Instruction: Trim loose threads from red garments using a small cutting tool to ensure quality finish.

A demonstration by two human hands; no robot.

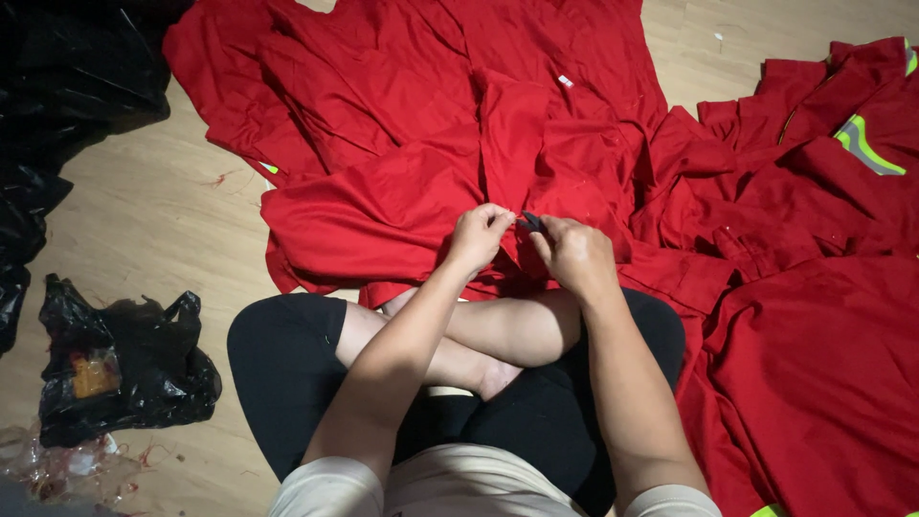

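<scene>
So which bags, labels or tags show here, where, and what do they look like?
Small white tag: on the red garment, top centre, rectangular.
Black plastic bag: floor, lower left, crumpled, something orange inside.
Large black plastic sheet: top left corner, glossy.
No signs or screens.

Black plastic bag (124,359) near left on wooden floor (163,220), something orange inside. Larger black plastic sheeting (67,77) far left. Clear crumpled wrapping (53,464) at near-left corner. Red thread scraps (218,179) on floor.
</scene>
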